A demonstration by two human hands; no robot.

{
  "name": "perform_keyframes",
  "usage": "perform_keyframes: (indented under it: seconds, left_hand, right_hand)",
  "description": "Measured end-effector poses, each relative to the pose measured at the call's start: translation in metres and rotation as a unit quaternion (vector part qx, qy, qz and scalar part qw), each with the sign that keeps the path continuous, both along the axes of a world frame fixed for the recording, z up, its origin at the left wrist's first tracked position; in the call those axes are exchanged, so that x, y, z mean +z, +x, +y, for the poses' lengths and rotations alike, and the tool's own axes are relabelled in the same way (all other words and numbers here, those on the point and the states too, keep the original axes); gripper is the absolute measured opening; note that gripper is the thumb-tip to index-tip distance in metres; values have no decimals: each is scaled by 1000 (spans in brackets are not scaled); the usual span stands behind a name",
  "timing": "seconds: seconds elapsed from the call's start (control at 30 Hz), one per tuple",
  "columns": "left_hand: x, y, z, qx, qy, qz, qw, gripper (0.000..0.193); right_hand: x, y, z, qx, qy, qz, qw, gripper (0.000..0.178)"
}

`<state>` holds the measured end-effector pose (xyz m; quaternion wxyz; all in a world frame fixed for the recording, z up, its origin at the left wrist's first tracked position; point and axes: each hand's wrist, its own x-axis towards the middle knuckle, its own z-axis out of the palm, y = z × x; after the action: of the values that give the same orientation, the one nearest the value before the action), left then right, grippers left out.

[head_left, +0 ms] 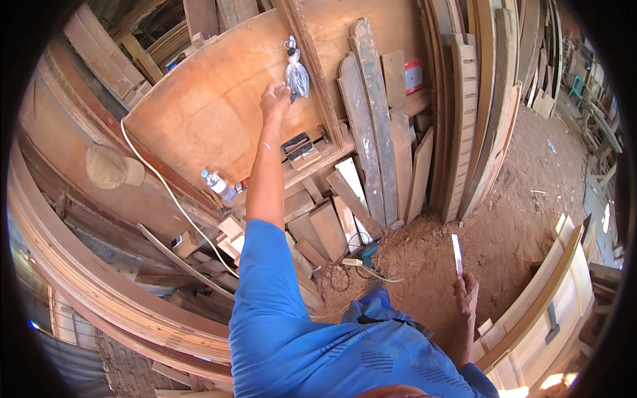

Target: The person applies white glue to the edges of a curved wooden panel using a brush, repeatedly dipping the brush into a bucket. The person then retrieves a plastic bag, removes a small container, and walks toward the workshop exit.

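A tan cap [114, 166] shows at frame left, a water bottle [217, 185] left of centre, the left hand [275, 101], curled, its grip unclear, by a plastic bag [298, 76] beside a wooden post [323, 103], upper centre, and a pale strip [456, 254] pinched in the right hand [466, 292], lower right.

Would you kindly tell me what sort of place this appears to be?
Probably a woodworking shop: planks lean in a row, a slotted timber stands near them, and what looks like a teal power tool lies on the ground.

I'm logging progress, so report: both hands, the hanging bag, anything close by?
Left hand at hanging plastic bag, grip unclear. Right hand holding slim white strip. Wooden post close beside bag.
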<state>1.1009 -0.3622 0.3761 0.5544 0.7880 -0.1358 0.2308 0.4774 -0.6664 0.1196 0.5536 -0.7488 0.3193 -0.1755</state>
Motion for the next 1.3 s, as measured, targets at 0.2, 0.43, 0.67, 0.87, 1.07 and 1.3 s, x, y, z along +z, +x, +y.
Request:
perform_keyframes:
  seconds: [0.2,0.43,0.67,0.87,1.07,1.3]
  left_hand:
    - [56,81,-28,45,15,-11,999,34]
    - [72,146,-70,88,54,10,995,29]
    - [63,172,-62,47,-16,85,995,17]
    - [99,168,-60,105,-7,-88,991,13]
    - [116,161,-55,115,-14,-67,991,14]
    - [124,167,-68,122,4,-109,986,16]
  right_hand:
    - [16,59,-9,-23,28,24,999,22]
    - [11,88,-24,-48,21,17,998,21]
    - [13,102,-30,-58,64,26,996,19]
    - [11,119,-41,-55,49,12,997,23]
    - [16,138,-31,-35,73,18,997,20]
    - [14,139,-29,-31,84,3,996,20]
